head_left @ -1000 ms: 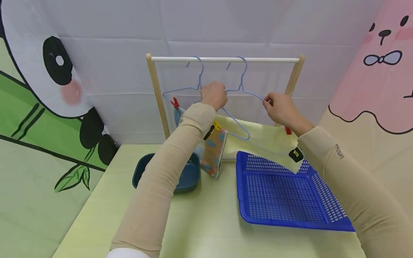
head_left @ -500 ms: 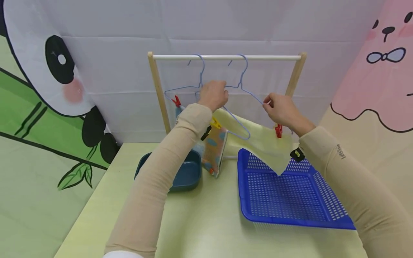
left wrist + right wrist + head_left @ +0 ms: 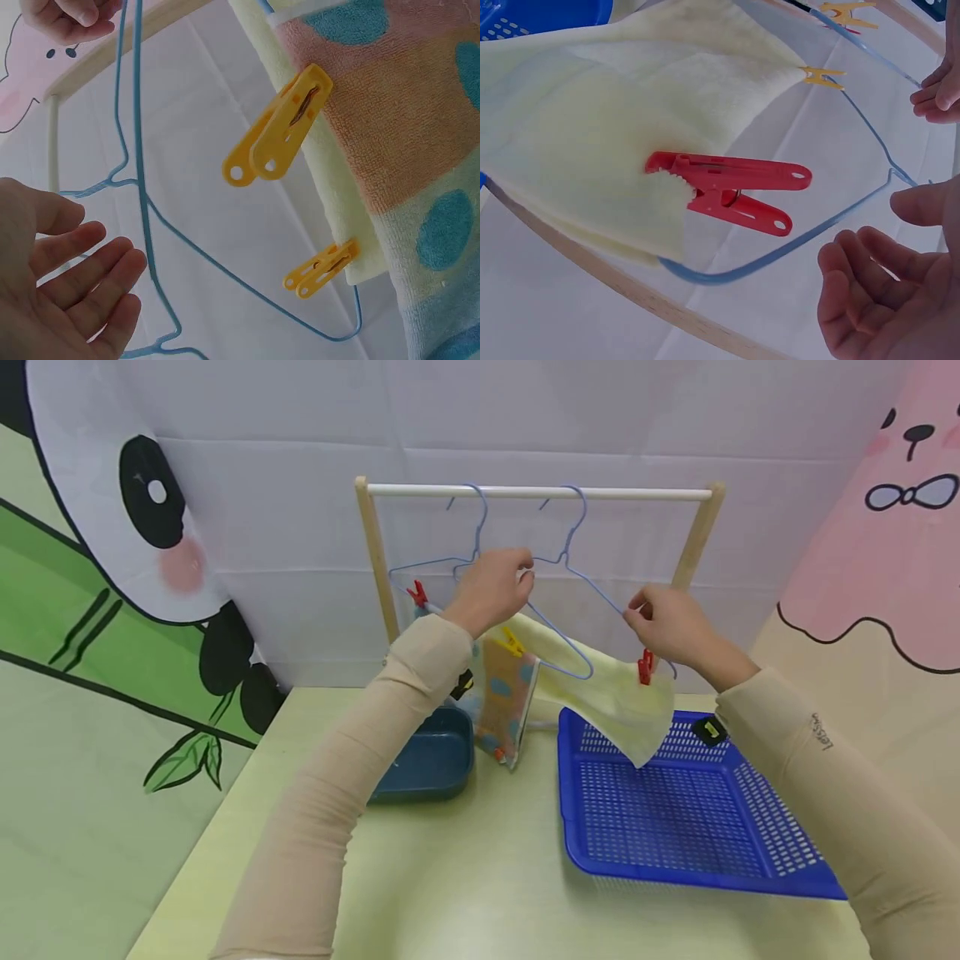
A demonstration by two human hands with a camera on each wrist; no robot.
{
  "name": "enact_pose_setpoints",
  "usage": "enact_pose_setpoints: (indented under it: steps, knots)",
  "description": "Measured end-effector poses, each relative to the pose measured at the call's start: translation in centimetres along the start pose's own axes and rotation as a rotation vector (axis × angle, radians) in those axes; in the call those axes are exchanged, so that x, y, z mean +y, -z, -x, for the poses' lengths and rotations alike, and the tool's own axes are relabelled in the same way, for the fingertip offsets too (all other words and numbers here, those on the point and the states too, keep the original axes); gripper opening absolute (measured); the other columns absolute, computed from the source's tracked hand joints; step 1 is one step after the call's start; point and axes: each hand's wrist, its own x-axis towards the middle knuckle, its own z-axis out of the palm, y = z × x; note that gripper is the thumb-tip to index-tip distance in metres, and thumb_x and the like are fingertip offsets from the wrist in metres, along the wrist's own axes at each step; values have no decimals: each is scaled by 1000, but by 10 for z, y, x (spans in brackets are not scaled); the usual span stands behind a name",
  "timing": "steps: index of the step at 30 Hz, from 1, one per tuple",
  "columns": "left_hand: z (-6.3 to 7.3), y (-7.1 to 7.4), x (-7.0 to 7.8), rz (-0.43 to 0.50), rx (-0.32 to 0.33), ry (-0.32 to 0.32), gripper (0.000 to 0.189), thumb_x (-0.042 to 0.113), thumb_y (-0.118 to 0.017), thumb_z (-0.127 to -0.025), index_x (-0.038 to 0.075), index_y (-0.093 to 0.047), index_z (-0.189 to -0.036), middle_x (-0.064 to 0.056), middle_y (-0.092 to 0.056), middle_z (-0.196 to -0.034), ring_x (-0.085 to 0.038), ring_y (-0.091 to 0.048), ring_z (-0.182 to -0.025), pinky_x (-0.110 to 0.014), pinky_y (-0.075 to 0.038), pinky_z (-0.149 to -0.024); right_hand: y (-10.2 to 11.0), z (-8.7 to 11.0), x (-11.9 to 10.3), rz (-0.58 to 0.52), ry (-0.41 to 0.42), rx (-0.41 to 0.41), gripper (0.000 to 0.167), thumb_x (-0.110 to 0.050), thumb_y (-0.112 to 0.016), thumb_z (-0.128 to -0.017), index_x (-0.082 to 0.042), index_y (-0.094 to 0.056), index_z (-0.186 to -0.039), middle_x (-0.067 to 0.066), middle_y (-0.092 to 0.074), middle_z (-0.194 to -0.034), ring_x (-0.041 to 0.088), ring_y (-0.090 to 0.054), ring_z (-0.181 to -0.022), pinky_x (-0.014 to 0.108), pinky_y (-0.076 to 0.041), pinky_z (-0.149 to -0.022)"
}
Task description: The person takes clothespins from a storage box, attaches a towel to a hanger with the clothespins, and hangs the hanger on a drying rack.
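Observation:
Two blue wire hangers hang from the rack's white rail (image 3: 637, 493). My left hand (image 3: 491, 587) is raised in front of them, its fingers spread and holding nothing in the left wrist view. Beside the right hanger's (image 3: 592, 587) sloping arm is my right hand (image 3: 671, 622); the right wrist view shows its thumb apart from loosely curled fingers, with nothing between. A pale yellow towel (image 3: 592, 112) hangs from this hanger by a red clothespin (image 3: 727, 176) and a yellow clothespin (image 3: 326, 268). The left hanger (image 3: 427, 565) carries a multicoloured towel (image 3: 416, 127) with another yellow clothespin (image 3: 281, 127).
A blue perforated basket (image 3: 570, 843) stands on the table at the right, below the yellow towel. At the left is a dark teal basin (image 3: 465, 777), partly behind my left forearm. Wooden posts (image 3: 375, 560) support the rail; a printed cloth backdrop rises behind.
My right hand has let go of the right hanger's arm and drawn slightly away. The left hand has loosened and moved a little left. The yellow towel's right side has swung leftward.

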Motion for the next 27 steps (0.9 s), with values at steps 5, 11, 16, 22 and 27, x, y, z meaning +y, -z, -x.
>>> enact_pose_setpoints:
  steps: [5, 11, 16, 22, 27]
  knots:
    - [19, 6, -3, 43, 75, -60, 23, 17, -48, -98, 5, -64, -109, -7, -65, -111, -20, -60, -101, -30, -46, -88, 5, 11, 0, 25, 25, -14, 30, -18, -50, -96, 8, -60, -106, 18, -62, -86, 29, -56, -71, 45, -47, -66]
    - [45, 7, -10, 48, 111, -123, 19, 14, -51, -95, 6, -68, -99, -5, -68, -97, -19, -61, -88, -31, -47, -82, 6, 28, 8, 50, 47, -36, 26, -16, -52, -95, 7, -63, -100, 15, -63, -83, 26, -56, -70, 41, -47, -61]
    - [71, 3, -20, 67, 84, -136, 19, 13, -52, -94, 6, -70, -94, -4, -68, -90, -19, -62, -83, -32, -48, -79, 6, 44, 13, 42, 99, -32, 21, -11, -54, -95, 6, -65, -94, 11, -63, -78, 22, -53, -64, 36, -45, -56]
    - [105, -4, -28, 35, -24, -96, 18, 16, -54, -95, 9, -69, -89, -2, -68, -85, -18, -61, -74, -34, -49, -73, 5, 64, 16, 71, 149, -41, 20, -13, -55, -95, 3, -67, -87, 3, -60, -68, 17, -48, -56, 33, -42, -54]
    - [133, -15, -30, -8, -91, -98, 18, 18, -55, -95, 13, -69, -86, 1, -67, -82, -16, -61, -71, -34, -50, -70, 0, 81, 18, 78, 133, -75, 20, -13, -56, -94, 2, -67, -86, 1, -59, -66, 15, -48, -55, 32, -43, -54]
